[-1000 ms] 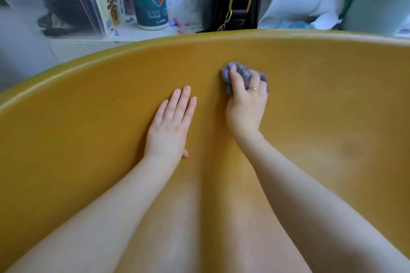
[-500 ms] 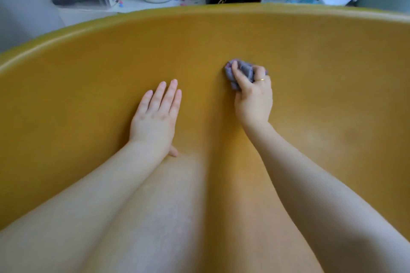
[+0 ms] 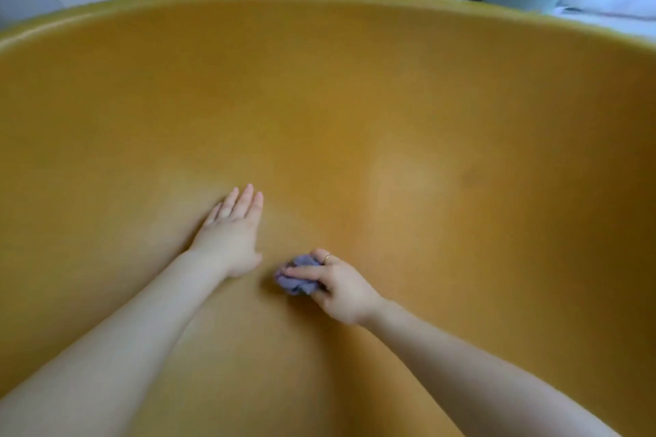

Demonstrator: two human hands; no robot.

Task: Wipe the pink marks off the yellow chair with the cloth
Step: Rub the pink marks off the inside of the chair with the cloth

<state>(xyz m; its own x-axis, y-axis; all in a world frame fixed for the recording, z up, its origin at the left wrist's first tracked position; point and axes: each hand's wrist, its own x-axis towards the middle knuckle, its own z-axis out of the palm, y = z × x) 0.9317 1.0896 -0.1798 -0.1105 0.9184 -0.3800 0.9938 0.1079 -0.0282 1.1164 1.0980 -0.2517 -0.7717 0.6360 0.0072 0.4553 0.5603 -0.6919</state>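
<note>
Since half a second ago the right hand has dragged the crumpled purple-grey cloth down from the upper back of the yellow moulded plastic chair to low on the seat, fingers bunched around it. Left hand lies flat, fingers together. No pink marks visible, so probably nearly done.

The yellow chair fills the view, its curved surface bearing everything here. The left hand lies flat on it, palm down. Just beside, the right hand presses a bunched purple cloth onto it.
</note>
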